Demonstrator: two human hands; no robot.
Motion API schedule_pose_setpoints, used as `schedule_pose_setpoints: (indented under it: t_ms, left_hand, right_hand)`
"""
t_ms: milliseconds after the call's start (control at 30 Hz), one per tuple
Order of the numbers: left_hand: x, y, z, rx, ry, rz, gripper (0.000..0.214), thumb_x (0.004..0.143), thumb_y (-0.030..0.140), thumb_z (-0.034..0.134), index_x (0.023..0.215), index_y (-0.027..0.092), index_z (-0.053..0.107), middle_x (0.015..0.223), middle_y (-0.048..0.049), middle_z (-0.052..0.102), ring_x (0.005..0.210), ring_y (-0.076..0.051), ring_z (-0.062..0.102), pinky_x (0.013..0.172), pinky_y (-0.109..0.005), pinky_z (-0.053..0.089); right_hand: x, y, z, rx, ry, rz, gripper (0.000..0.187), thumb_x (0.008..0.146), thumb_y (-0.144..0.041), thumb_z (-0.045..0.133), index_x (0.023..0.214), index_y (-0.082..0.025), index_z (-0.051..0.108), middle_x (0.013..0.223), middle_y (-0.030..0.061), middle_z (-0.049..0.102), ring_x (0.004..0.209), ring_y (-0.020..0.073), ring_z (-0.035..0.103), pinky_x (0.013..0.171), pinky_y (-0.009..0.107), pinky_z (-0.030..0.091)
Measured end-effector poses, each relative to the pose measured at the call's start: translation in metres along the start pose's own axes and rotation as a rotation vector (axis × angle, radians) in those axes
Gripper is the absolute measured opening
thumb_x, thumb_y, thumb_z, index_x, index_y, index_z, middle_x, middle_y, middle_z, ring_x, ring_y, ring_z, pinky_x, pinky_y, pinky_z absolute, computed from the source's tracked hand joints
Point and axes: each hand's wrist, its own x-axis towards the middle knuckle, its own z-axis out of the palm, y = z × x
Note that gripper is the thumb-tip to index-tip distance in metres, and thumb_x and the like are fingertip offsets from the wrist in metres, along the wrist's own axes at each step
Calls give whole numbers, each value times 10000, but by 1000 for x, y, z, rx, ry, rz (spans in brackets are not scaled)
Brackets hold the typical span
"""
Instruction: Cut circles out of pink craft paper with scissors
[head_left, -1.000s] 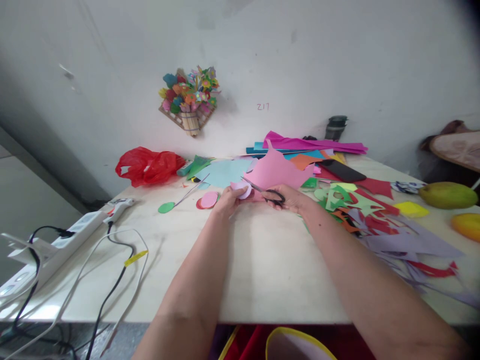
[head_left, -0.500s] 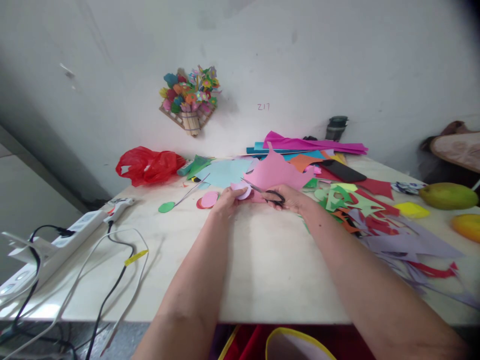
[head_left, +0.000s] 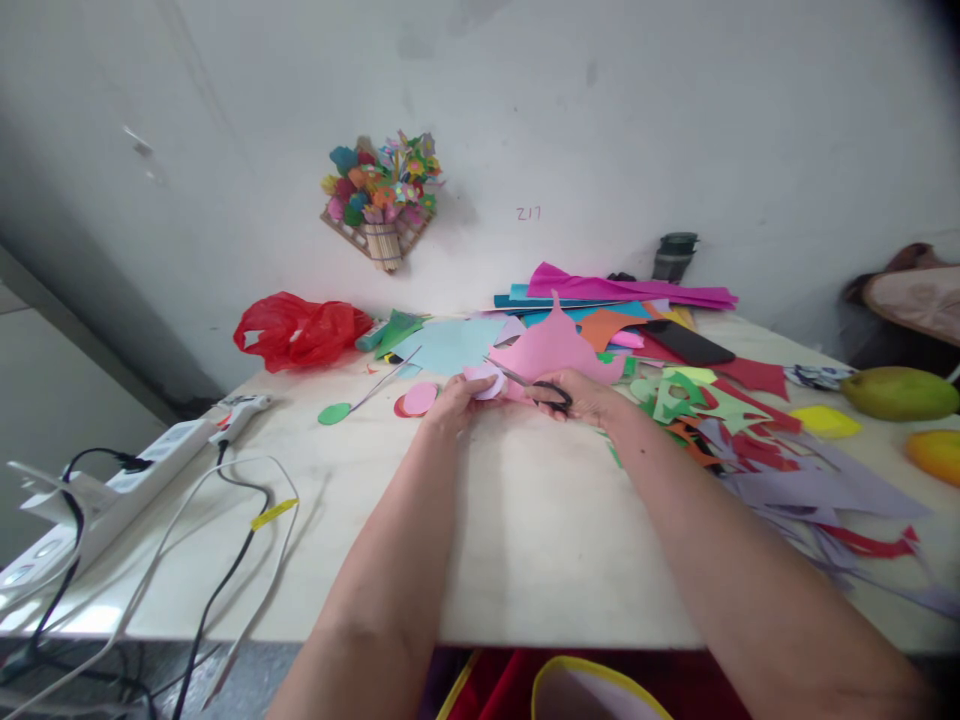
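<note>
My left hand (head_left: 452, 402) pinches a pink paper sheet (head_left: 551, 345) at a rounded, partly cut edge near the table's middle. My right hand (head_left: 581, 398) is closed on black-handled scissors (head_left: 541, 389), whose blades point left into the pink paper. The sheet stands up behind both hands with a pointed tip at its top. Just left of my left hand lie cut pink and red circles (head_left: 417, 399) and a green oval (head_left: 333, 413) on the pale table (head_left: 510, 520).
Coloured paper scraps (head_left: 720, 420) cover the table's right side, with a stack of sheets (head_left: 622, 292), a black phone (head_left: 684, 341) and mangoes (head_left: 900, 392). A red plastic bag (head_left: 296, 331) sits back left. Power strips and cables (head_left: 135, 480) line the left edge.
The pink sheet has turned a little in my hands, so its pointed tip now stands higher and more to the right. Both hands stay in place.
</note>
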Motion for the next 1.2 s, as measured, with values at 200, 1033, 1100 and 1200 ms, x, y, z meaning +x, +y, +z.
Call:
schedule_pose_setpoints:
  t_ms: [200,1033,1100,1200]
  left_hand:
    - [0,2,0,39,19,-2,125,648,86,746,749,80,672,699,-70,682,552,-133,615,513,-227,506]
    - [-3,-1,0,129,-143,32,323,498,225,876,685,92,649,634,-54,665,590,-133,620,612,-235,506]
    - [-2,-1,0,152,-147,25,334,484,244,879,673,92,650,623,-52,659,578,-134,612,601,-240,497]
    - [-3,-1,0,159,-158,16,349,468,262,883,665,85,655,601,-44,645,558,-128,597,594,-244,491]
  right_hand:
    - [0,0,0,1,-8,-18,295,747,-382,716,640,-137,592,487,-7,512,367,53,368,355,221,266]
    - [-1,2,-3,-144,2,-28,300,728,-402,704,667,-144,564,481,-23,527,367,49,396,364,200,280]
    - [-1,2,-4,-157,1,-25,299,719,-403,711,668,-148,564,485,-26,528,367,49,398,366,199,274]
    - [-1,3,-5,-163,-8,-25,299,718,-406,710,660,-152,564,489,-22,533,368,50,393,372,203,278]
